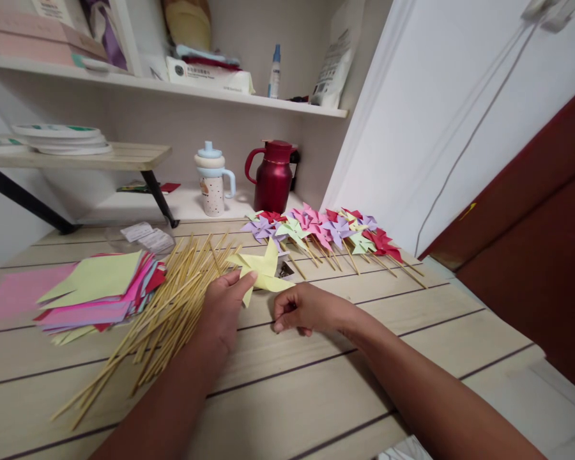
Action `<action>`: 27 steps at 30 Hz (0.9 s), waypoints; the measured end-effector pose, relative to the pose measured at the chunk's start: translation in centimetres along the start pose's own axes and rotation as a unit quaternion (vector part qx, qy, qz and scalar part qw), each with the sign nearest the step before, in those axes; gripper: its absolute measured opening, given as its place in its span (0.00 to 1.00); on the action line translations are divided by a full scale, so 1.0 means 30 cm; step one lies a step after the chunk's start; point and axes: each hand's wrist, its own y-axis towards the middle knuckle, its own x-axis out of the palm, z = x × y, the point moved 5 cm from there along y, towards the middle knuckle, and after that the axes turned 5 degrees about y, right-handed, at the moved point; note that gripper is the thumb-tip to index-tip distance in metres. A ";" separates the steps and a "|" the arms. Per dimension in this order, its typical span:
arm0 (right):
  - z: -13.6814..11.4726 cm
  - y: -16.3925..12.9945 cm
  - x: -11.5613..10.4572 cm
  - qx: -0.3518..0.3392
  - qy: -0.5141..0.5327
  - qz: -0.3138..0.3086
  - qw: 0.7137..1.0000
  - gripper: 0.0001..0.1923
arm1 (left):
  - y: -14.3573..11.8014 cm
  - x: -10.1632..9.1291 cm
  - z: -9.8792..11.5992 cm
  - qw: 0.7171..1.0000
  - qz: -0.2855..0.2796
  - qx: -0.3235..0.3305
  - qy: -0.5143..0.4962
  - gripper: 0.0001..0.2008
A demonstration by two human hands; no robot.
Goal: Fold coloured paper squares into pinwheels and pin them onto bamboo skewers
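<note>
A pale yellow paper pinwheel (pixel 263 269) is pinched between the thumb and fingers of my left hand (pixel 225 303), just above the table. To its right, my right hand (pixel 304 308) is closed with thumb and fingertips together, low over the boards. Whatever those fingertips hold, if anything, is too small to see. Behind the pinwheel lies a small clear packet (pixel 285 269) with dark bits in it, partly covered. Thin wooden sticks (pixel 172 313) lie in a loose heap beside and under my left forearm. Further left is a stack of coloured paper squares (pixel 96 281).
Several finished pinwheels on sticks (pixel 335 230) lie at the back right. Behind them stand a red jug (pixel 273 179) and a pale tumbler (pixel 213 185). A small raised shelf (pixel 138 156) bearing white tape rolls overhangs the back left. Clear plastic packaging (pixel 148 237) sits near its leg.
</note>
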 end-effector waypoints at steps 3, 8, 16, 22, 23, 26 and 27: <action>-0.001 0.000 0.002 -0.002 0.000 0.013 1.000 0.07 | 0.003 0.000 -0.003 1.000 -0.002 0.000 -0.001 0.17; 0.005 0.003 0.001 -0.016 -0.017 0.040 0.999 0.05 | 0.003 0.001 -0.002 1.000 0.002 0.001 -0.004 0.17; 0.002 -0.006 -0.003 -0.025 0.003 0.047 0.999 0.03 | -0.002 0.002 0.002 1.000 -0.002 -0.003 -0.003 0.17; 0.010 -0.008 -0.012 -0.033 0.068 0.070 0.995 0.08 | -0.004 0.004 0.005 1.000 -0.009 -0.004 0.003 0.16; 0.018 -0.014 -0.015 -0.034 0.077 0.080 0.993 0.08 | -0.004 0.004 0.006 1.000 -0.007 -0.003 0.004 0.16; 0.049 -0.053 -0.026 -0.041 0.096 0.120 0.987 0.10 | -0.006 0.004 0.010 1.000 0.002 0.001 0.001 0.16; 0.060 -0.069 -0.029 -0.046 0.100 0.136 0.985 0.10 | -0.006 0.004 0.011 1.000 0.006 0.004 0.000 0.16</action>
